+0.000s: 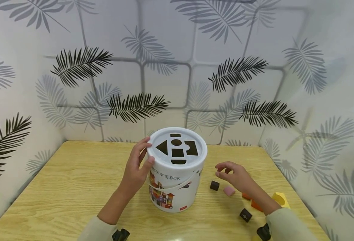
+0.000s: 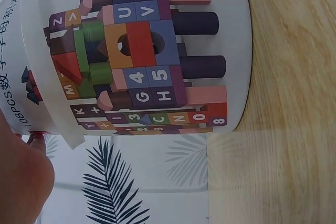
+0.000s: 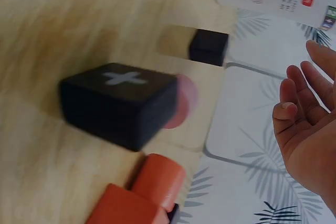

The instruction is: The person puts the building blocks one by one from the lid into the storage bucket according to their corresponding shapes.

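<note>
Centrally on the tabletop (image 1: 83, 174) stood the white bucket (image 1: 177, 171), upright, its lid (image 1: 163, 160) cut with shaped holes (image 1: 177, 153). At its nine o'clock, the left hand (image 1: 134, 167) gripped it near the top, fingers curved against the side and parted from the thumb. At three o'clock hung the right hand (image 1: 238, 175), fingers loosely bent, pinching nothing. Around four o'clock lay a yellow block (image 1: 277, 195), a plus-marked block (image 1: 245, 215) and a dark cube (image 1: 214, 185). Steadying the bucket well probably called for even, light pressure, fingertips clear of the holes.
</note>
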`<state>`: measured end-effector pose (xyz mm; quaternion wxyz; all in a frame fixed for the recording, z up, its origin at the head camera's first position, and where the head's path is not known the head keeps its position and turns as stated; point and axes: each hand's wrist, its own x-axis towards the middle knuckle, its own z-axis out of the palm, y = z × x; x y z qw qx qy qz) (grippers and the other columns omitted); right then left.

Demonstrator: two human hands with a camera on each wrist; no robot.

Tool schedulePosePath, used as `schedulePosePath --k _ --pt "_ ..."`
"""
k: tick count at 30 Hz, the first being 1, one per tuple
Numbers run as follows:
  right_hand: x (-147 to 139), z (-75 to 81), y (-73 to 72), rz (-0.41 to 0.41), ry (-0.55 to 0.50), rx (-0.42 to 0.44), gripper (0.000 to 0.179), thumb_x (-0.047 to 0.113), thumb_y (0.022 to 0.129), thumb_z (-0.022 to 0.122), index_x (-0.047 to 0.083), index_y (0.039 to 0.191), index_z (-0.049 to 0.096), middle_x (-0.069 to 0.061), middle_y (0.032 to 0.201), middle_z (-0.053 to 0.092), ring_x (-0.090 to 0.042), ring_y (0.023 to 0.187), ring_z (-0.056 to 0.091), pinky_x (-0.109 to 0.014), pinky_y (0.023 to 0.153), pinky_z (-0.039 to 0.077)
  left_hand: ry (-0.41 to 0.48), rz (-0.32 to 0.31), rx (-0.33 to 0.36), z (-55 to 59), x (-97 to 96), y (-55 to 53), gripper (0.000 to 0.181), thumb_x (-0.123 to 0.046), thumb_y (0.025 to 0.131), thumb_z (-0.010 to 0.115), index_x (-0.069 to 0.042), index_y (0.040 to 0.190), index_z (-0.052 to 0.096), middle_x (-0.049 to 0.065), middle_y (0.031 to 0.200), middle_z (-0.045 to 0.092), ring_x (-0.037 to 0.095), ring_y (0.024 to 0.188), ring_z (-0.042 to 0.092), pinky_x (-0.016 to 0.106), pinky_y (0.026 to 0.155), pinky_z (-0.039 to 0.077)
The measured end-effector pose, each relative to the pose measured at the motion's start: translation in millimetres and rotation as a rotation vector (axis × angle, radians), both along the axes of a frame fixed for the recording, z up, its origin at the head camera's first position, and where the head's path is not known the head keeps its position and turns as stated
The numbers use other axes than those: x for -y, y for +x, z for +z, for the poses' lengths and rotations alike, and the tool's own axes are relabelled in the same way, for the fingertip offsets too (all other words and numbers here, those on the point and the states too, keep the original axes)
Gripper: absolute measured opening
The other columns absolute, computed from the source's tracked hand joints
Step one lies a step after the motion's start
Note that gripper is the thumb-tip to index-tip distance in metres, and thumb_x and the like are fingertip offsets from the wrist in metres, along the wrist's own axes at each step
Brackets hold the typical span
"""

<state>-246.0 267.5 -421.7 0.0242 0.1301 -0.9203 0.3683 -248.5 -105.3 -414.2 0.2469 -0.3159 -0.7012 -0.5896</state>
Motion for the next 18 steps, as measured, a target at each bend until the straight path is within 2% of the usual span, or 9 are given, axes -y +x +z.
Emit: schedulePosePath --k 7,18 --pt "0 -16.2 -0.1 -0.009 0.024 0.103 0.037 0.033 0.094 0.070 0.010 0.123 0.068 -0.001 0.113 0.069 -0.019 0.099 0.058 -0.029 0.074 0.053 0.001 -0.004 0.003 -0.2 0.7 -0.6 0.040 -0.002 0.098 0.055 -0.004 0.137 0.046 0.011 0.157 0.037 0.028 0.148 0.034 0.028 0.121 0.032" --pt "-1 -19.7 -5.5 0.000 0.060 0.146 0.035 0.028 0.094 0.071 0.009 0.123 0.068 -0.003 0.110 0.067 -0.019 0.092 0.058 -0.029 0.067 0.052 -0.008 0.005 0.013 -0.6 0.2 0.3 0.040 -0.003 0.098 0.056 -0.004 0.137 0.045 0.010 0.157 0.036 0.028 0.148 0.035 0.030 0.120 0.033"
